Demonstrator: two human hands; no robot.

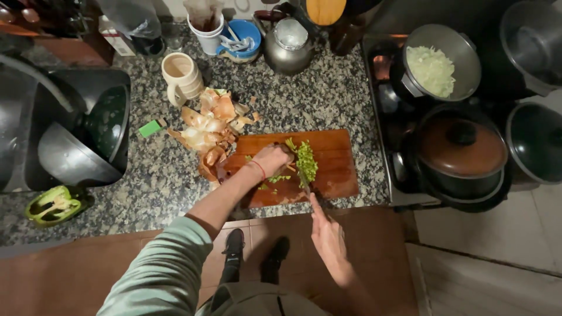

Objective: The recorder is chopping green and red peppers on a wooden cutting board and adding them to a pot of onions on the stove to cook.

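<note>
Head view, looking down on a speckled granite counter [328, 99] w/ a stove at right. Centre: wooden cutting board [333, 149], lying flat near the counter's front edge. Left hand [270, 159] rests on the board w/ fingers curled together, pressing down on green pepper strips [291, 144]; a red band circles the wrist, green sleeve on the forearm. Right hand [328, 234] is closed around a knife handle, index finger stretched along the top; knife [304, 181] blade points away from the body, tip among the chopped green pepper [305, 161], which forms a small heap mid-board, just right of the left hand. A few loose green bits lie nearer the board's front edge.

Left of board: pile of onion skins [208, 126], touching the board's left end. Behind it a cream mug [180, 76]. Far left, by the counter's front edge: green pepper remnant [54, 205], well apart from the board. Dark bowls sit in the sink [82, 140].

Rear: metal kettle [287, 47], blue cup [241, 40] w/ utensils.

Stove: pot of chopped onion [433, 67], uncovered; lidded dark pot [462, 149] in front of it.
</note>
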